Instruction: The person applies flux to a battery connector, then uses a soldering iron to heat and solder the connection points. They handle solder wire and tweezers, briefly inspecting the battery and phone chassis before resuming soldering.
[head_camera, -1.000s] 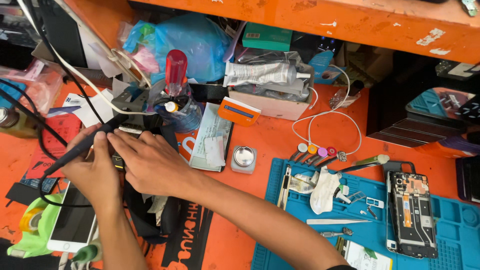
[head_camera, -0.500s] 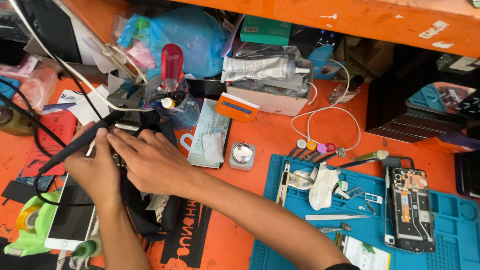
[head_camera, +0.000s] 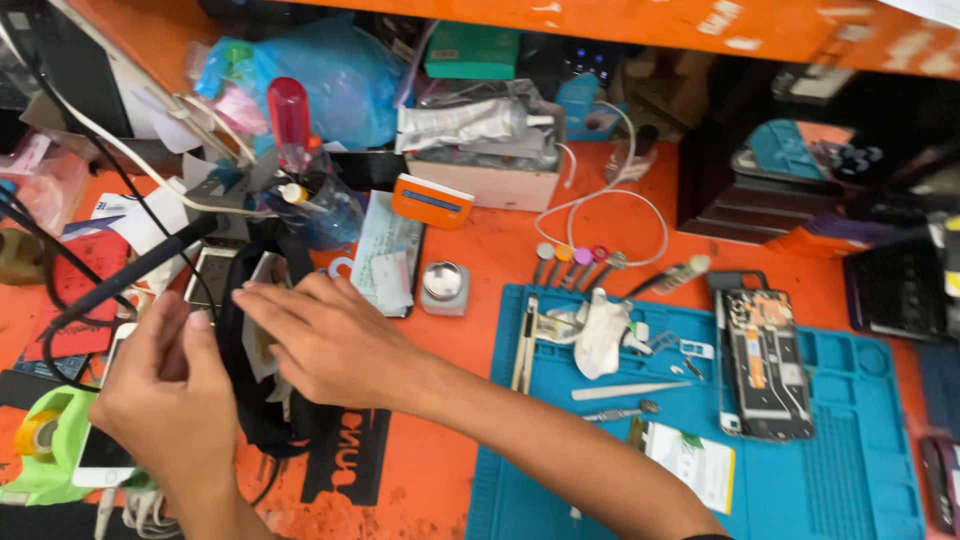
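Black wand (head_camera: 130, 275) gripped in left hand (head_camera: 165, 390), right hand (head_camera: 320, 340) beside

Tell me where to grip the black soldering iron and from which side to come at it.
Grip the soldering iron on its long black handle, mid-shaft, coming from the left and below, where the left hand already is. It lies slanted, upper end towards the stand, so fingers probably wrap best across the shaft, away from that end.

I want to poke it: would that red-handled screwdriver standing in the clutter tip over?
Probably. The red-handled screwdriver stands upright, handle on top, so it looks top-heavy. Its round handle would likely roll once down. It looks stiff, not floppy.
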